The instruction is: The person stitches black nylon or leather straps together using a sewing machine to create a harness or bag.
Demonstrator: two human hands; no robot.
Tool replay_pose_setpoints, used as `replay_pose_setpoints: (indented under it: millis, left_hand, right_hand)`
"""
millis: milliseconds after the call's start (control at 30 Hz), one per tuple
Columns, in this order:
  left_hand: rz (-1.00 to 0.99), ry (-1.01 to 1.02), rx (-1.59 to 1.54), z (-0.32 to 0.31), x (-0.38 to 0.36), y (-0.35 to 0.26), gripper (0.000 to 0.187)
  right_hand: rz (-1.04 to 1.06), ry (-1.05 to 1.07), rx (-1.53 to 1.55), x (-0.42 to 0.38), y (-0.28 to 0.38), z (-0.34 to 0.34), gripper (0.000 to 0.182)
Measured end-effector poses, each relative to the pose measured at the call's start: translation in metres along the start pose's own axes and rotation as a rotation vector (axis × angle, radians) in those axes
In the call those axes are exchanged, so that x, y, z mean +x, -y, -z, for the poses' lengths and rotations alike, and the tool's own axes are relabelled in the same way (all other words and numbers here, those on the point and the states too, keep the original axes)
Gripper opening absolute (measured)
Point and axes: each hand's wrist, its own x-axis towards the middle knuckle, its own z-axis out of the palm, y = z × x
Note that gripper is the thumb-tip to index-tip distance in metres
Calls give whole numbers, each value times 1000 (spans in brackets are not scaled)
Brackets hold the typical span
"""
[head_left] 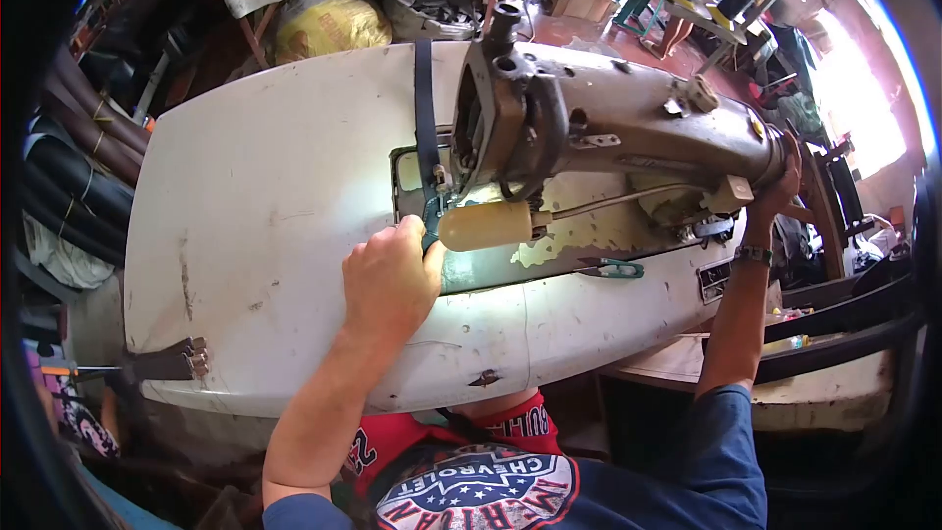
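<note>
My left grip [392,270] is closed up small, thumb and finger at the near end of the black strap [424,98]. It looks like a pinch to me, but the fingers hide part of that spot. My right grip [782,185] is curled round the handwheel [770,149], between 2 and 3 o'clock from the left one. From far off, I can't see all its fingers.

The strap runs from my left grip toward 12 o'clock, past the needle parts [442,186] of the sewing machine [638,113], and reaches the far edge of the bench [265,196]. I can't tell just where the needle is on it. I'd say the step in hand is lining up the strap while minding the wheel. A good next move calls for a straight strap, a slow turn and fingertips away from the needle.

The cream lamp [486,226] is just beside my left grip at 2 o'clock, so there is little room that way. The snips [618,270] lie at 3 o'clock. The most room is over the white top, from 9 to 11 o'clock. Some dark bars [172,361] sit at 8 o'clock, by the bench's corner. The near edge is at 6 o'clock, close to my body.
</note>
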Motion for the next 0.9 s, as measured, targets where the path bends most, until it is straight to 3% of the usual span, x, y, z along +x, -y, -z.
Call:
replay_pose_setpoints:
  millis: [33,100,133,167,200,233,267,300,333,367,433,700,833,900]
  left_hand:
    - [-6,-1,2,0,0,0,23]
    - [-15,13,-4,0,0,0,22]
    - [-15,28,-8,1,0,2,21]
    - [-11,38,-11,2,1,3,20]
    - [-27,44,-27,3,2,4,20]
    - [-36,52,-39,4,1,6,19]
    - [-43,72,-44,6,-2,9,19]
    - [-38,58,-58,7,-6,10,19]
    - [-43,48,-69,8,-7,9,19]
    - [-58,45,-78,8,-7,6,19]
    - [-78,-11,-116,3,-16,4,21]
    - [115,1,-287,-4,-48,-28,33]
    - [25,57,-256,2,-52,-20,33]
    - [-128,83,-130,11,-47,-4,33]
  right_hand:
    - [-427,-50,379,-15,-26,-8,30]
    - [-41,-78,351,5,-4,1,28]
    - [-152,54,-160,-25,-24,11,24]
    - [-21,-34,-475,-58,-32,23,22]
    - [-566,-158,231,-19,75,42,24]
    - [-445,29,-113,-38,89,65,22]
    - [-215,104,-48,-13,161,86,19]
    - [-175,340,21,-46,174,94,24]
    - [-473,331,537,-130,145,75,33]
    - [-129,735,172,-33,230,101,39]
    - [-267,781,293,-38,250,90,31]
    - [-272,795,263,-45,240,55,18]
    - [-211,787,378,-31,250,69,19]
    - [-237,847,470,-35,236,77,21]
